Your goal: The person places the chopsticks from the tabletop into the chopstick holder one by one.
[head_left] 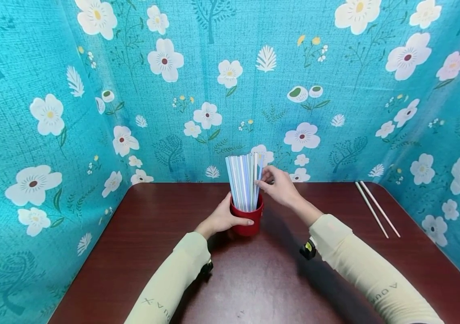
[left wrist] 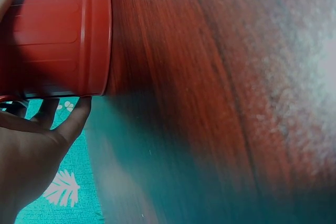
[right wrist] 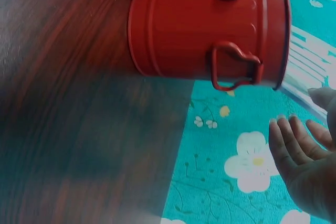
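Note:
A red metal bucket with small side handles stands upright on the table, packed with long pale white and bluish straws that fan out above its rim. My left hand grips the bucket from the left, thumb across its front. In the left wrist view, fingers of that hand reach around the bucket's side. Beside the straws' right edge is my right hand, its thumb at the outermost straws. The right wrist view shows the fingers extended and apart from the thumb.
Two white straws lie side by side at the right of the dark reddish-brown wooden table. Teal flowered cloth hangs behind the table and along both sides.

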A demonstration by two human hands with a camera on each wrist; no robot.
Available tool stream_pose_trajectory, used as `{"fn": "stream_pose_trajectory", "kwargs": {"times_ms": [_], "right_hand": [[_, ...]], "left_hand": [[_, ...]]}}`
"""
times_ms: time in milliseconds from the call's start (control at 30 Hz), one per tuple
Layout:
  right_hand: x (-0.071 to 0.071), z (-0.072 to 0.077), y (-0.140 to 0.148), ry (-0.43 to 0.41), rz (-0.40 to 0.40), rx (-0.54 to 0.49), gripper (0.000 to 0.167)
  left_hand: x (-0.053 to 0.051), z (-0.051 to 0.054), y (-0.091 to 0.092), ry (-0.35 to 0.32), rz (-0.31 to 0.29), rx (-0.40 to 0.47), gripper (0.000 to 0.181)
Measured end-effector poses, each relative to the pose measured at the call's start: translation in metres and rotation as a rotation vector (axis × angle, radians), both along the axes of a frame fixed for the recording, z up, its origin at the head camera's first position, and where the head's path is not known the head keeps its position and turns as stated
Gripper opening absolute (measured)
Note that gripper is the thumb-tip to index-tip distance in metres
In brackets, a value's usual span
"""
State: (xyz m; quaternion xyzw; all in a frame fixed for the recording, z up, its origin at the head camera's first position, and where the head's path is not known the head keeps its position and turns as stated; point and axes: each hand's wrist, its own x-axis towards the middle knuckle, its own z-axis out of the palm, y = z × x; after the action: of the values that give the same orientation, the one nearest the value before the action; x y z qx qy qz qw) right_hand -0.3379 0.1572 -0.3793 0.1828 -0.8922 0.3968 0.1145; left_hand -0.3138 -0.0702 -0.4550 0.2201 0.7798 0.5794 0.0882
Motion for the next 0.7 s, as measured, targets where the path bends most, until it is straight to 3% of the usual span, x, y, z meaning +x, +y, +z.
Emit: {"fn": "stream_pose_trajectory", "kwargs": {"times_ms": [200, 433, 600, 700], "right_hand": [[0.002, 0.011, 0.018, 0.005, -0.014, 0.026, 0.035], [-0.002, 0.023, 0.050, 0.024, -0.075, 0.074, 0.032], [-0.005, 0.016, 0.080, -0.004, -0.109, 0.101, 0.030], [-0.006, 0.008, 0.099, -0.019, -0.148, 0.119, 0.029]], "left_hand": [[0.001, 0.000, 0.001, 0.005, 0.010, -0.008, 0.101], [0.003, 0.004, 0.001, -0.005, 0.015, -0.002, 0.100], [0.012, 0.023, 0.000, -0.035, -0.001, -0.007, 0.098], [0.010, 0.017, 0.000, -0.035, 0.002, -0.015, 0.098]]}}
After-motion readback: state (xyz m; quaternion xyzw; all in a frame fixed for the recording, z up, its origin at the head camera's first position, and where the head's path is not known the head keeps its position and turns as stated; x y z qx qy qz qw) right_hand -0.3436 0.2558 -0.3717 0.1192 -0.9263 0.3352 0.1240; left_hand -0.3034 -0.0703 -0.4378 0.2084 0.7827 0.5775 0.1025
